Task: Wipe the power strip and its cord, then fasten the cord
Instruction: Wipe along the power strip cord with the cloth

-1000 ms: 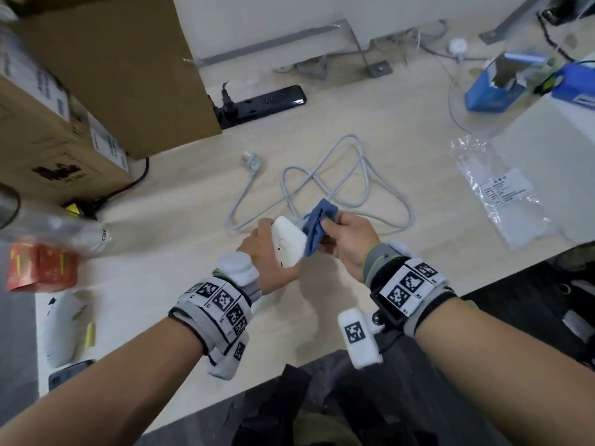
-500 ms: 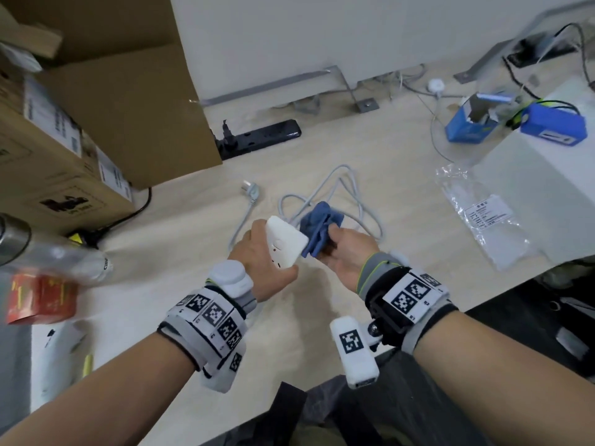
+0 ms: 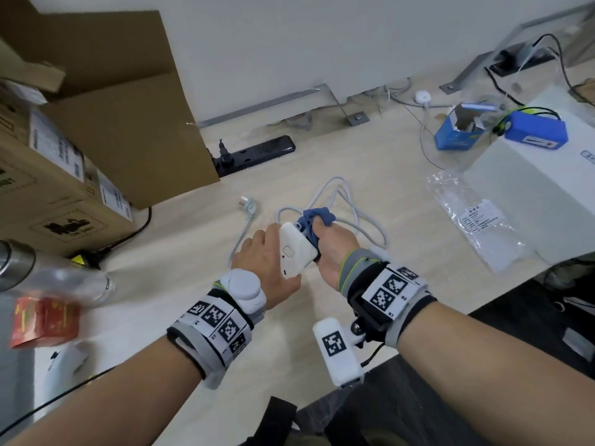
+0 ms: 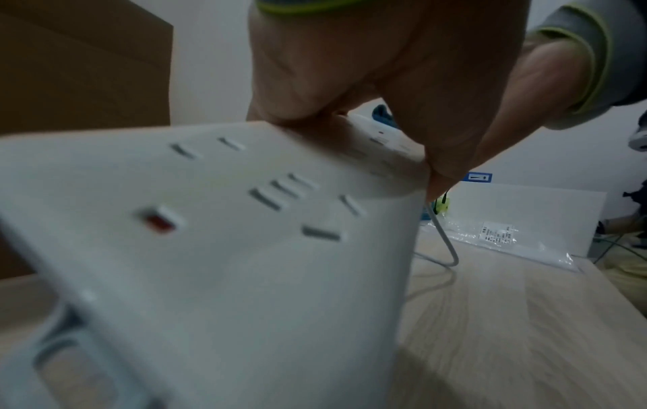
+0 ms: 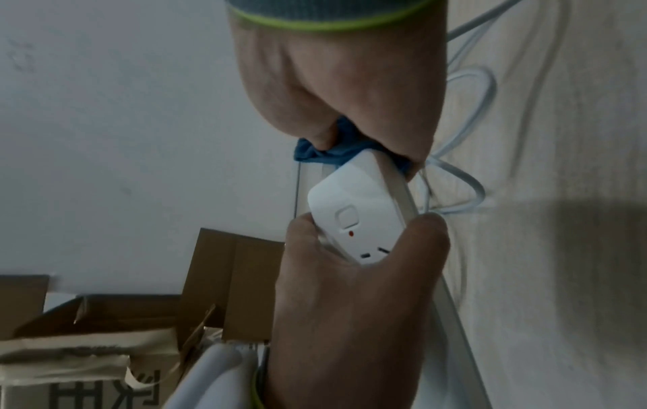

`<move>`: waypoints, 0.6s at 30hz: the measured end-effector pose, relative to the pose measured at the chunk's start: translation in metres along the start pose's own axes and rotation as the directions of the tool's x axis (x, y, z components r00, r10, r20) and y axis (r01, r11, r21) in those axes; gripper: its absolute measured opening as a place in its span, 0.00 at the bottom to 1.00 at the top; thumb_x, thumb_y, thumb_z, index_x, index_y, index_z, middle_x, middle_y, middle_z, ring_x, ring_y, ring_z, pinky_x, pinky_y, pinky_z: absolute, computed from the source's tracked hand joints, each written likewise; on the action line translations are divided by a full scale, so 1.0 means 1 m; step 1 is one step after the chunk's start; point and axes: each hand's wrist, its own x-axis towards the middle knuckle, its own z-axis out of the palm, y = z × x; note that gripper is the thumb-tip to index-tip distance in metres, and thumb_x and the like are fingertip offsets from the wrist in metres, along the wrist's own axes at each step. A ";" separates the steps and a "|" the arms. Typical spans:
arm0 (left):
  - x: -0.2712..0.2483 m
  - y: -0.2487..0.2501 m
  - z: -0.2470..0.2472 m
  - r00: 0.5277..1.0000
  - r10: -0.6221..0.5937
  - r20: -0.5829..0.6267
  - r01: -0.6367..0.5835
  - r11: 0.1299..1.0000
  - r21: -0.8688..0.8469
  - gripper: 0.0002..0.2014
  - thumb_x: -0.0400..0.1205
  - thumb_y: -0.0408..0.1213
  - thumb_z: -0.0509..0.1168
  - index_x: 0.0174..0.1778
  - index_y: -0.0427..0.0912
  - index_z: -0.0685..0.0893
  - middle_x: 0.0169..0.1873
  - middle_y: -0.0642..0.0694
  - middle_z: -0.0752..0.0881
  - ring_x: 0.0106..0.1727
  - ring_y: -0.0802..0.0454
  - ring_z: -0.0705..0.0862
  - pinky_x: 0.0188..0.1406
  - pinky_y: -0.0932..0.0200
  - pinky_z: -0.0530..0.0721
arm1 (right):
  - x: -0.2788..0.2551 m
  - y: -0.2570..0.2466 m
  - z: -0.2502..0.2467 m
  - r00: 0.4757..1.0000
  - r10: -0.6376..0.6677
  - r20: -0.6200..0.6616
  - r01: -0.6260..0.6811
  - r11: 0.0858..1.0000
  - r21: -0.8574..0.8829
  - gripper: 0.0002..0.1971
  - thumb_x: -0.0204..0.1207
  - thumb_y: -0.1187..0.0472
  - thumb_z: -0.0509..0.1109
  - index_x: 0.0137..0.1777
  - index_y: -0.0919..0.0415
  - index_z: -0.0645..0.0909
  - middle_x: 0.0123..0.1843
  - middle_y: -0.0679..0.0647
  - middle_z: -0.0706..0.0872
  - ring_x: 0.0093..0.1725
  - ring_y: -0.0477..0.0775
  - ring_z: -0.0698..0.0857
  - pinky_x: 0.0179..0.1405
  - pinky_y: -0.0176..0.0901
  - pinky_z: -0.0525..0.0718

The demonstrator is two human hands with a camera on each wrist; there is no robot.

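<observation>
Gripping the rigid, light power strip (image 3: 297,249) in our left hand (image 3: 264,265), our right hand (image 3: 335,243) pinches the soft cloth (image 3: 314,220) against it.

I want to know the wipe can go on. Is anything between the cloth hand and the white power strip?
Nothing visible. The right hand presses the blue cloth against the white power strip, which the left hand holds above the table.
</observation>
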 end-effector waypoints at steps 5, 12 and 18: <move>-0.003 0.012 0.005 0.996 0.060 0.068 -0.072 0.981 0.182 0.39 0.68 0.57 0.68 0.71 0.46 0.61 0.56 0.46 0.76 0.55 0.43 0.76 0.47 0.50 0.75 | -0.005 -0.014 -0.003 0.995 0.073 -0.068 -0.089 0.957 -0.275 0.22 0.86 0.53 0.55 0.74 0.64 0.70 0.73 0.61 0.75 0.49 0.52 0.81 0.46 0.41 0.82; -0.010 0.009 0.013 0.985 0.135 0.104 -0.155 0.962 0.223 0.42 0.69 0.60 0.69 0.73 0.45 0.60 0.58 0.46 0.75 0.57 0.43 0.75 0.52 0.50 0.73 | -0.008 -0.027 -0.007 0.999 0.006 -0.045 -0.040 0.587 -0.809 0.26 0.88 0.49 0.50 0.81 0.59 0.51 0.79 0.55 0.65 0.62 0.48 0.73 0.57 0.35 0.75; -0.026 -0.005 0.020 0.967 0.196 0.165 -0.223 0.961 0.164 0.42 0.66 0.59 0.69 0.73 0.46 0.62 0.55 0.47 0.77 0.52 0.44 0.76 0.51 0.49 0.77 | 0.001 -0.018 -0.012 0.990 -0.010 -0.139 -0.105 0.605 -0.790 0.26 0.88 0.52 0.44 0.82 0.60 0.47 0.85 0.52 0.48 0.78 0.48 0.63 0.68 0.37 0.74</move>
